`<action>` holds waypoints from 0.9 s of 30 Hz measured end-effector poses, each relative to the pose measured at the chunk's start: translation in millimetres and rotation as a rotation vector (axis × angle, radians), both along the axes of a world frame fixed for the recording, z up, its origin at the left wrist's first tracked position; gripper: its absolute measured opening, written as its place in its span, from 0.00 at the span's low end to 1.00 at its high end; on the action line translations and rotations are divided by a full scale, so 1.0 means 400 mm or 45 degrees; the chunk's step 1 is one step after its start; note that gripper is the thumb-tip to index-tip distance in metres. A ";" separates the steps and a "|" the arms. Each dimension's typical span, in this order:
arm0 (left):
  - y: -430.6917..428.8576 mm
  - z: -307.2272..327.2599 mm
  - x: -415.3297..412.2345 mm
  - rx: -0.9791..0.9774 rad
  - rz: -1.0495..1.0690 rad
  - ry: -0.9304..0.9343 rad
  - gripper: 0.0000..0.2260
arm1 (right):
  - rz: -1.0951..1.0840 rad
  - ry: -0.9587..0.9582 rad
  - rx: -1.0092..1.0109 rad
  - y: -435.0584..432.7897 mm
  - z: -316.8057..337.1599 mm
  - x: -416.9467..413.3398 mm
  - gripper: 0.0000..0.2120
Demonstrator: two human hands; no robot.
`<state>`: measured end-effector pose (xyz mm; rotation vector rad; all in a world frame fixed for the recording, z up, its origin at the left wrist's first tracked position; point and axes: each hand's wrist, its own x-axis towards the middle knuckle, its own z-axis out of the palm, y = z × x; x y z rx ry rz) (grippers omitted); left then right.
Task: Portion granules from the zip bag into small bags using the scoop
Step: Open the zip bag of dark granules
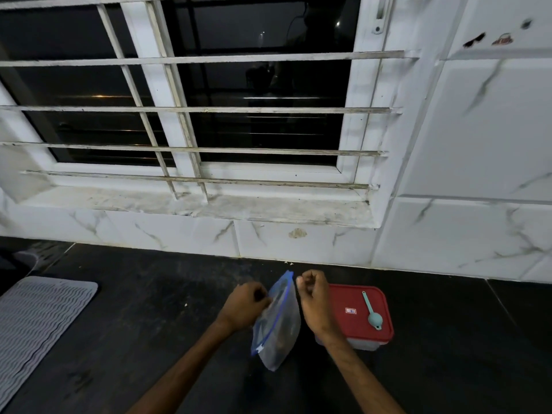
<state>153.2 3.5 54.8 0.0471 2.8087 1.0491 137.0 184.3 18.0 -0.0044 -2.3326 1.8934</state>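
Observation:
A clear zip bag (280, 327) with a blue zip strip and dark granules inside stands tilted on the black counter (149, 339). My left hand (243, 304) grips the bag's left side near the zip. My right hand (313, 291) is curled at the bag's upper right edge; whether it pinches the zip edge is unclear. A small teal scoop (372, 312) lies on the red lid of a plastic container (349, 321) just right of my right hand. No small bags are visible.
A grey ribbed mat (33, 327) lies at the counter's left edge. A white marble-tiled wall (463, 234) and a barred window with a sill (209, 207) rise behind the counter.

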 end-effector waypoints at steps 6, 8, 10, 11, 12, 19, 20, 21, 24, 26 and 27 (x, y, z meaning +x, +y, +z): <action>0.041 -0.025 0.042 0.348 0.154 0.001 0.03 | 0.077 -0.255 0.345 -0.037 0.024 0.047 0.10; 0.050 -0.040 0.049 0.576 0.254 -0.046 0.02 | 0.044 -0.312 0.365 -0.041 0.017 0.034 0.09; 0.057 -0.044 0.060 0.894 0.420 -0.178 0.06 | 0.046 -0.462 0.088 -0.039 0.021 0.029 0.09; 0.059 -0.039 0.068 1.082 0.468 -0.276 0.09 | 0.066 -0.574 -0.092 -0.036 0.025 0.028 0.10; 0.058 -0.033 0.074 1.262 0.496 -0.386 0.12 | 0.095 -0.704 -0.251 -0.035 0.027 0.028 0.12; 0.027 -0.043 0.100 1.267 0.549 -0.422 0.10 | 0.118 -0.853 -0.213 -0.027 0.042 0.028 0.15; 0.025 -0.048 0.103 1.090 0.451 -0.300 0.07 | 0.164 -0.825 -0.173 -0.032 0.045 0.029 0.14; 0.023 -0.050 0.109 0.926 0.325 -0.169 0.11 | 0.211 -0.794 -0.139 -0.037 0.048 0.034 0.12; 0.022 -0.058 0.109 0.534 -0.004 0.093 0.19 | 0.391 -0.689 0.094 -0.047 0.043 0.050 0.04; 0.026 -0.062 0.103 0.173 0.007 0.225 0.09 | 0.523 -0.581 0.306 -0.049 0.041 0.055 0.08; 0.027 -0.063 0.102 0.035 0.056 0.247 0.05 | 0.565 -0.529 0.395 -0.049 0.043 0.059 0.10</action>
